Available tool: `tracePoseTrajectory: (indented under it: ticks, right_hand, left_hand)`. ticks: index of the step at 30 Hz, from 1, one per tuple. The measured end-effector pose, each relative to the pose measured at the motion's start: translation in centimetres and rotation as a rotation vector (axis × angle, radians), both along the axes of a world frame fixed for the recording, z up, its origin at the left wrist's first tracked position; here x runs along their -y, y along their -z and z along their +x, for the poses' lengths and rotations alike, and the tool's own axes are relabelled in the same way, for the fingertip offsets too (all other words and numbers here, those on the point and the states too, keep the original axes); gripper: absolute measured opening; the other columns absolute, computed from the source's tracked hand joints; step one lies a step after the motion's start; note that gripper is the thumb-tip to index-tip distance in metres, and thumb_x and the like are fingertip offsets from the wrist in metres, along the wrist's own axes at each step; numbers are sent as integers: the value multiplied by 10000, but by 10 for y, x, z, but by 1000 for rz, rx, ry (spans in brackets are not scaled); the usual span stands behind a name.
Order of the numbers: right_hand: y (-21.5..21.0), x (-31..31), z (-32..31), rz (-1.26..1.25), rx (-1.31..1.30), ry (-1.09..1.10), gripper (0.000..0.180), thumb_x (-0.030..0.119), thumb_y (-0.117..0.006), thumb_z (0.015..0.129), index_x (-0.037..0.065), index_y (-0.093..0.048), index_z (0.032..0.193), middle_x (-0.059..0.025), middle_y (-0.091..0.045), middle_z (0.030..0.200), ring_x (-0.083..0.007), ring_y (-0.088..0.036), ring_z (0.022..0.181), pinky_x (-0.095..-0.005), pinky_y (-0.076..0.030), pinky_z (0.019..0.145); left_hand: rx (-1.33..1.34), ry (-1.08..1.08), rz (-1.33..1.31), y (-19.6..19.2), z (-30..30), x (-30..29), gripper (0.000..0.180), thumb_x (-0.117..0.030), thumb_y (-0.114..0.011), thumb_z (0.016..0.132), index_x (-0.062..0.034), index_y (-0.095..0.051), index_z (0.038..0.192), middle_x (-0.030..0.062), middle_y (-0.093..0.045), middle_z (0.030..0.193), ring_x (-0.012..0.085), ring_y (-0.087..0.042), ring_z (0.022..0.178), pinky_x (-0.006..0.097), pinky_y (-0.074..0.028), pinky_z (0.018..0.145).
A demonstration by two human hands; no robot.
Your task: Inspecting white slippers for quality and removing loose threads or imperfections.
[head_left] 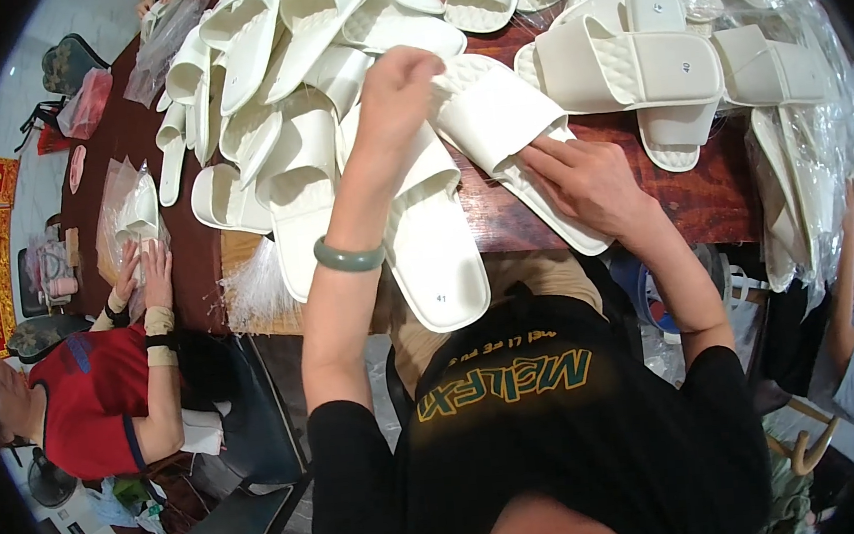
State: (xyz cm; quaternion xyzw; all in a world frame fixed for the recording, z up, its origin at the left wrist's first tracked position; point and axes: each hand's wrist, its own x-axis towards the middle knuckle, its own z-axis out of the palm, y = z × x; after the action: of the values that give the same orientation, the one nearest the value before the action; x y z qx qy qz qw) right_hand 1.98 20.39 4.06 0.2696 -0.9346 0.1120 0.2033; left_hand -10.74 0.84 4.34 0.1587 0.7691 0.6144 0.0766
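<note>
A white slide slipper (500,111) lies at an angle in front of me on the dark red wooden table (711,179). My right hand (586,184) holds it, with the fingers at the rear edge of its strap and the palm over the heel part. Beside the slipper's toe end is my left hand (398,94), its fingers curled together and slightly blurred. Whatever those fingers pinch is hidden. Under my left wrist, another white slipper (436,251) points its heel toward me over the table edge.
Many white slippers (249,40) are heaped at the far left, and more (631,60) lie stacked at right. Clear plastic bags (828,135) hang over the right side. Fine white strands (258,290) droop off the table edge. A person in red (106,393) handles a bagged slipper at left.
</note>
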Motion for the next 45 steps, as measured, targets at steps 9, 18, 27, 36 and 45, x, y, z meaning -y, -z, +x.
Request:
tracePoseTrajectory:
  ticks: [9, 18, 27, 36, 45]
  right_hand:
    - [-16, 46, -92, -672, -7, -16, 176, 176, -630, 803, 21, -649, 883, -116, -655, 762, -280, -633, 677, -356, -490, 628]
    - [10, 57, -94, -1070, 274, 29, 158, 121, -603, 830, -4, -652, 915, -111, -652, 765, -162, -605, 663, -269, -480, 636]
    - [10, 56, -94, -1126, 199, -20, 153, 92, -616, 830, -38, -642, 907, -102, -650, 813, -121, -592, 718, -249, -470, 647]
    - [7, 57, -92, -1146, 240, -27, 145, 86, -612, 830, -41, -639, 895, -95, -646, 803, -110, -580, 705, -246, -465, 633]
    - [9, 58, -94, -1139, 233, -12, 145, 86, -617, 825, -38, -641, 896, -85, -644, 789, -100, -579, 694, -239, -468, 628]
  left_hand:
    - [-96, -136, 265, -1, 10, 7, 134, -90, -512, 925, 24, -570, 963, 44, -614, 866, 86, -558, 800, 214, -432, 709]
    - [103, -127, 442, 3, 9, 15, 115, -125, -490, 943, -15, -523, 939, 25, -562, 832, 73, -478, 688, 192, -390, 615]
    - [264, 72, 580, 5, 4, 23, 100, -133, -492, 941, -34, -497, 925, -7, -452, 764, 67, -389, 645, 200, -330, 568]
    - [277, 101, 623, 5, 4, 25, 88, -120, -483, 941, -34, -498, 938, -3, -459, 775, 72, -404, 662, 203, -340, 580]
    - [171, 40, 500, 5, 7, 21, 86, -112, -503, 935, -29, -510, 955, 2, -500, 801, 68, -437, 676, 193, -356, 588]
